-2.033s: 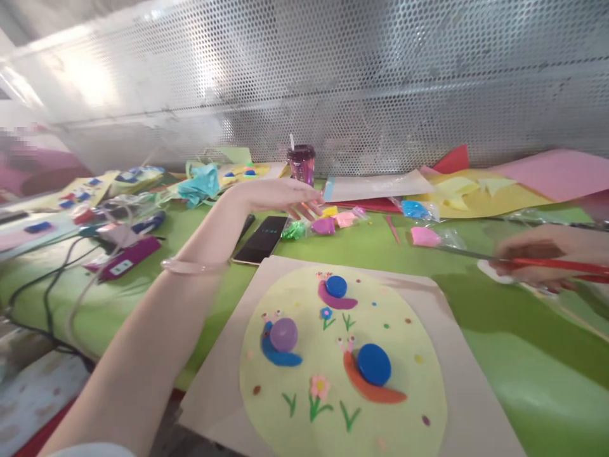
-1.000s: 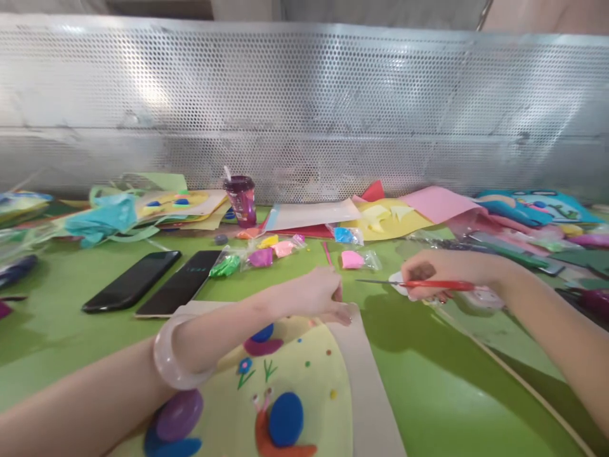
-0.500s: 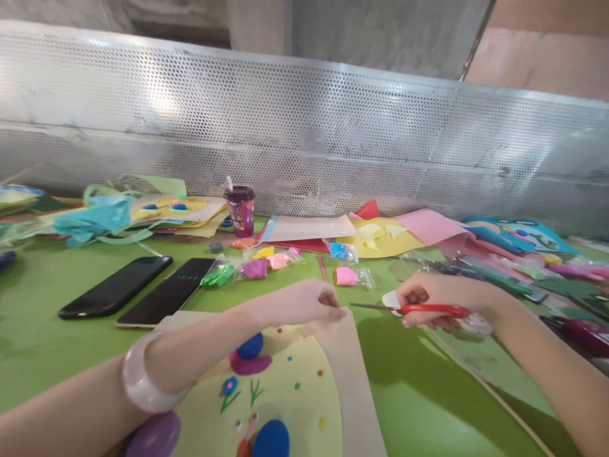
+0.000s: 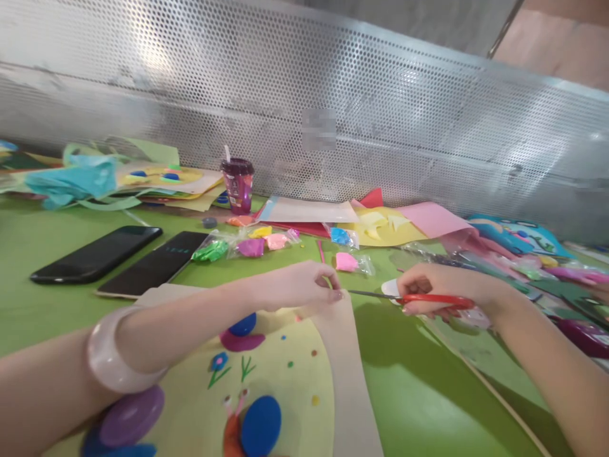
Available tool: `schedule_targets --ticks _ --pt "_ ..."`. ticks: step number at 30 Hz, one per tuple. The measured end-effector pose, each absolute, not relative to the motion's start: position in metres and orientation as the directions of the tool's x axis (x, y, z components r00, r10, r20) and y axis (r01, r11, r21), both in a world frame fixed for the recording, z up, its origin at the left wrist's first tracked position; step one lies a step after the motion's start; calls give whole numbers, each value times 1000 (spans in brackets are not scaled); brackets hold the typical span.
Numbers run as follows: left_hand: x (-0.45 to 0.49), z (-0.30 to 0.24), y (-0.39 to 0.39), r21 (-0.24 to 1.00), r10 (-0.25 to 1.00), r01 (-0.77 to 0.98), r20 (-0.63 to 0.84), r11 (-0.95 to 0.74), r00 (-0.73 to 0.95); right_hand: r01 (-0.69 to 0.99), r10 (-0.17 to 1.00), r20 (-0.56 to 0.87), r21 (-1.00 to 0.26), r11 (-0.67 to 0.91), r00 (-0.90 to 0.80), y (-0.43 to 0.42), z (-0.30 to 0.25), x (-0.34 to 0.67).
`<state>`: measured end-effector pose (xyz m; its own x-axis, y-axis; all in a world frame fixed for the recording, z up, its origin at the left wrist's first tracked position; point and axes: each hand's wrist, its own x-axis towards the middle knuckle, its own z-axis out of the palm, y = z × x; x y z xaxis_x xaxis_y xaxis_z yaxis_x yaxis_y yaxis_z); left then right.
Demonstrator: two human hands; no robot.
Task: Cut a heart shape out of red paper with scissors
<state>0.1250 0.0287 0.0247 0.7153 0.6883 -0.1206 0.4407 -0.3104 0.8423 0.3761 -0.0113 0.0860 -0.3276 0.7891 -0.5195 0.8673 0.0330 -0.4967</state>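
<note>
My left hand (image 4: 304,285), a pale bangle on its wrist, pinches the top right corner of a sheet of paper (image 4: 353,374). On the sheet a yellow rounded area carries a snail with a blue shell (image 4: 261,425), another blue-and-purple figure (image 4: 242,341) partly behind my forearm, a blue flower (image 4: 219,362) and coloured dots. My right hand (image 4: 457,282) is closed around red-handled scissors (image 4: 442,299). Their blades point left, with the tip close to my left fingertips. A white piece (image 4: 390,289) shows by the right fingers; its kind is unclear.
Two phones (image 4: 102,254) lie at left. Small bags of coloured clay (image 4: 250,247) sit beyond the sheet, near a purple cup (image 4: 237,187) with a straw. Coloured papers (image 4: 380,226) line the back before a perforated metal panel (image 4: 266,95). Craft items clutter the right.
The camera view has tilted and shifted slightly, moving the sheet and phones up and left in view. Both hands keep their holds, the scissors tip still near the left fingertips.
</note>
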Motion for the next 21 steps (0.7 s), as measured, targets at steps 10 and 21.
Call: schedule_targets --ticks 10,21 --pt "120 22 35 834 681 471 -170 -286 713 899 765 -559 -435 56 -318 -17 98 361" --pt "120 30 33 836 681 486 -202 -255 704 884 798 -510 -463 60 -321 -11 82 374"
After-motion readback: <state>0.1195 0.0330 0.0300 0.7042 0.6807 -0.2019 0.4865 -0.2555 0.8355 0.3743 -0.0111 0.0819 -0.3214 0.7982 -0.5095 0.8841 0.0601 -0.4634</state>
